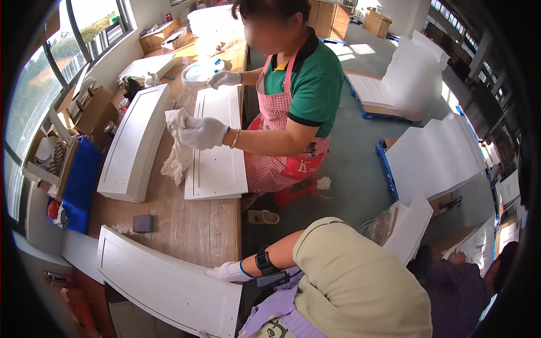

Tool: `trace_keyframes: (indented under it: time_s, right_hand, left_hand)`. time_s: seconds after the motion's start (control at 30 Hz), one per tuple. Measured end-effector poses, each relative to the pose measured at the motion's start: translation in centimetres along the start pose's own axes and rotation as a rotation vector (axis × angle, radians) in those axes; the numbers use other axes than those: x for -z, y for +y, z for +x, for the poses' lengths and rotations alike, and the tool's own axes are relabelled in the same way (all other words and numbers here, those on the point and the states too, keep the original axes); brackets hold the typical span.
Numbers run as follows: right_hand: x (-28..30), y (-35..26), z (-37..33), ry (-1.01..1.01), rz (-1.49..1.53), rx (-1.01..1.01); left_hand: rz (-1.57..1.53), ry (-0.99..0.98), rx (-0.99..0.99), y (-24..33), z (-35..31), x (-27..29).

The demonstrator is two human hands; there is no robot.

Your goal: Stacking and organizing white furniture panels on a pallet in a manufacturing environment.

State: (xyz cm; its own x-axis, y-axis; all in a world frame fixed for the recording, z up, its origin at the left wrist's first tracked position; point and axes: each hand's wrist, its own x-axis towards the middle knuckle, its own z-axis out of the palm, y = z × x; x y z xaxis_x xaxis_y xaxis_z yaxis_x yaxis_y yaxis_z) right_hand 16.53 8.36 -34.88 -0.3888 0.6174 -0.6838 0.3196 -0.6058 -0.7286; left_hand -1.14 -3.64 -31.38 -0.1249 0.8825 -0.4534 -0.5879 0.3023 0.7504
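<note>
A long white panel point(163, 281) with a slightly curved outline and a raised border lies across the near end of the wooden table. My right hand point(230, 272), in a white glove, grips its far edge close to the right end. Of my left hand point(204, 334) only a bit of white glove shows at the bottom rim, by the panel's near edge; its fingers are hidden. A dark grey block point(143, 223) sits on the table just beyond the panel. Farther off, a stack of white panels point(135, 146) stands along the left side.
Across the table point(191, 231), a co-worker in a checked apron point(270, 163) holds a cloth point(179, 155) over another white panel point(217, 163). Boxes line the window side, beside a blue sheet point(81, 180). White sheets point(434, 158) stand on pallets at right; another person point(462, 287) is behind me.
</note>
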Motion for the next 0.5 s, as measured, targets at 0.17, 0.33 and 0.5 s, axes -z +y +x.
trace_keyframes:
  time_s: [0.17, 0.33, 0.5]
  right_hand:
    - [0.8, 0.8, -1.7, 0.008, -0.356, -0.03]
    - [0.4, 0.2, -4.8, 0.103, -0.382, -0.022]
    - [1.3, -0.2, -5.8, 0.136, -0.386, -0.02]
  left_hand:
    - [0.041, -0.084, 0.032, 0.3, 0.3, 1.2]
    - [0.045, -0.126, 0.011, 0.9, -0.3, 2.8]
    - [0.013, -0.203, -0.011, 1.0, -0.8, 4.3]
